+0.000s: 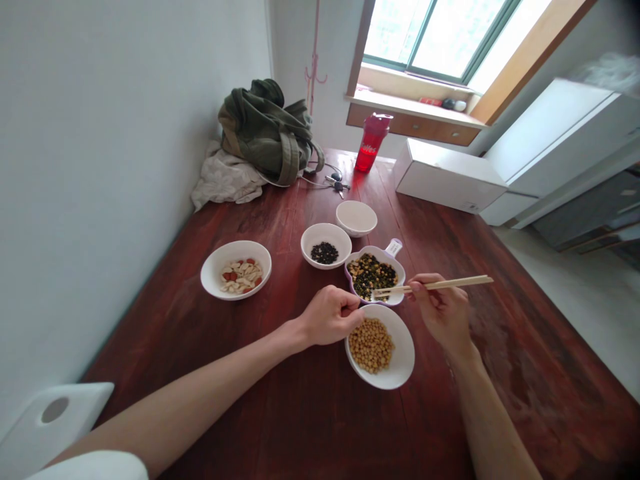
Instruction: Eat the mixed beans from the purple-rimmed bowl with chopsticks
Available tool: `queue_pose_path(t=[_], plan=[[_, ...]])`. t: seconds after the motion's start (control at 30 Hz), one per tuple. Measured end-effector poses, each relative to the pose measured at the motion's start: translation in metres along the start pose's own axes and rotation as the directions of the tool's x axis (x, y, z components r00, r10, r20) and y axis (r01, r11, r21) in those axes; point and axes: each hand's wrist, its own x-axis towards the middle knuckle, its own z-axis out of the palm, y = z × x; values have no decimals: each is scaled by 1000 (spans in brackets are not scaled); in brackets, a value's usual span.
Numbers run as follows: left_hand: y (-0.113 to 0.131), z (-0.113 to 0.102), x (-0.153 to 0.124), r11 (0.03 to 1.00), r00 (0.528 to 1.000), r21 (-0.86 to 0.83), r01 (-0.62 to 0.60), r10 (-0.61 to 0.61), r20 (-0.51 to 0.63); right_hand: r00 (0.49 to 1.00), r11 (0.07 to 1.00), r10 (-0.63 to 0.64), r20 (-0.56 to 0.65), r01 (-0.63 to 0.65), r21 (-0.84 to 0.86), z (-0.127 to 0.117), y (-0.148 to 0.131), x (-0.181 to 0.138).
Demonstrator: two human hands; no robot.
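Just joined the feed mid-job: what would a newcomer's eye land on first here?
First comes the right hand holding wooden chopsticks over a purple-rimmed dish of dark mixed food, mid-table. Beside it, the left hand sits at the rim of a white bowl of yellow beans. Farther back stand a red bottle and an olive-green bag.

The dark red-brown wooden plank bench carried a white ceramic bowl of nuts, a white bowl of black beans, a third white bowl, a white bowl of yellow soybeans, a purple-rimmed white handled dish of mixed seeds, a translucent red plastic bottle, metal keys, a white rectangular box, crumpled white cloth and an olive-green canvas bag.
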Motion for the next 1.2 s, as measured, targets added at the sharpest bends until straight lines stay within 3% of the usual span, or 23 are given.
queue_pose_path(t=[0.63, 1.03, 1.2], plan=[[1, 0, 0, 1000, 1000, 0, -1, 1, 7, 998, 994, -59, 28, 61, -89, -2, 4, -2], [1, -1, 0, 1000, 1000, -2, 3, -3, 11, 997, 996, -67, 35, 69, -54, -1, 3, -3], [0, -1, 0, 1000, 1000, -5, 0, 0, 11, 999, 999, -35, -22, 34, -19, -1, 5, -4]])
